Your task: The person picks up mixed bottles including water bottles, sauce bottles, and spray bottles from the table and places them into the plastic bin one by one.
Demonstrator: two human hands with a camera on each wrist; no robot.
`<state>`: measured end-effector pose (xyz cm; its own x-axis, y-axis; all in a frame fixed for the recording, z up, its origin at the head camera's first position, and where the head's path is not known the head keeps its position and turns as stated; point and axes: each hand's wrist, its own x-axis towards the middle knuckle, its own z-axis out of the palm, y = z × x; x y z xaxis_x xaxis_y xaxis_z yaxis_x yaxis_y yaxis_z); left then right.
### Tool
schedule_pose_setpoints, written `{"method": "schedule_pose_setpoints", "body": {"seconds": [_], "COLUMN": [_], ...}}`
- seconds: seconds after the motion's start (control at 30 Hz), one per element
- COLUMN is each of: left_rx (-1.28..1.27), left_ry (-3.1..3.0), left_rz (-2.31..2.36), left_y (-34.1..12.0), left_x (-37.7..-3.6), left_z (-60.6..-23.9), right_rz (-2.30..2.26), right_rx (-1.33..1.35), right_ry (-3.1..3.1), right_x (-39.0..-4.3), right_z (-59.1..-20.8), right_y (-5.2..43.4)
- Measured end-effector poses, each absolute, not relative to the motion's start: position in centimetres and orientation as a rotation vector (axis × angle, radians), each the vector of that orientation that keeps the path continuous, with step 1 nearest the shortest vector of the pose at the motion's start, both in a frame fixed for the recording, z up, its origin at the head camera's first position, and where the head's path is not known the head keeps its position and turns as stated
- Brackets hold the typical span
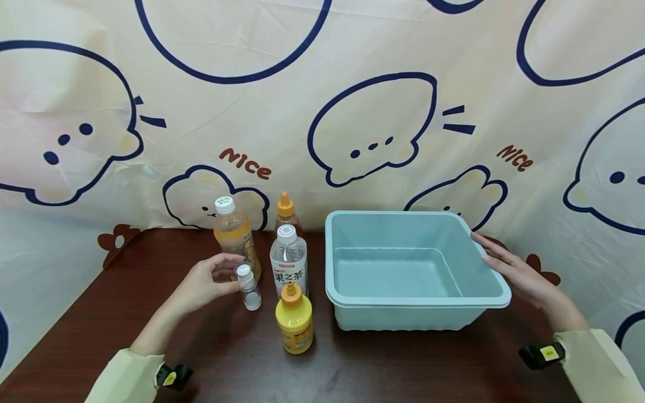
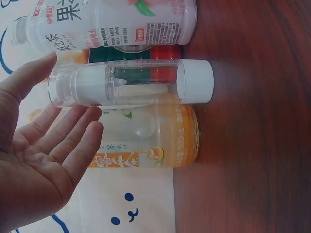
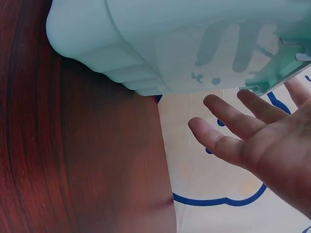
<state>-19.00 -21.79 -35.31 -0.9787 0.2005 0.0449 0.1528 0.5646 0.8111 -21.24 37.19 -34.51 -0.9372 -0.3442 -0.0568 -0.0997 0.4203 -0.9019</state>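
Note:
A small clear pump bottle [image 1: 249,291] with a white top stands upright at my left hand [image 1: 209,282]. In the left wrist view, the thumb [image 2: 36,73] is at one side of the bottle's top and loosely bent fingers [image 2: 73,141] spread at the other, without closing round it. Behind it is an orange drink bottle [image 1: 237,238]. To its right stand a clear fruit-tea bottle [image 1: 289,260] and a yellow squeeze bottle [image 1: 294,324]. My right hand [image 1: 519,274] lies with extended fingers along the right rim of a light blue plastic basin [image 1: 418,302].
Behind the fruit-tea bottle is another squeeze bottle [image 1: 286,211] with an orange nozzle cap. Everything stands on a dark wood-grain table [image 1: 242,358]. A cartoon-print cloth [image 1: 282,117] hangs along the table's back edge.

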Motion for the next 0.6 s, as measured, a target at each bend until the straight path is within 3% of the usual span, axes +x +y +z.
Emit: {"method": "schedule_pose_setpoints", "body": {"seconds": [0.6], "left_rx": [0.353], "left_ry": [2.776], "left_rz": [1.372], "left_y": [-21.28], "left_x": [-19.15], "left_z": [-35.71], "right_rz": [-1.645], "right_rx": [-0.428], "right_ry": [2.327], "right_x": [-21.18], "right_z": [-35.11], "right_y": [37.01]}}
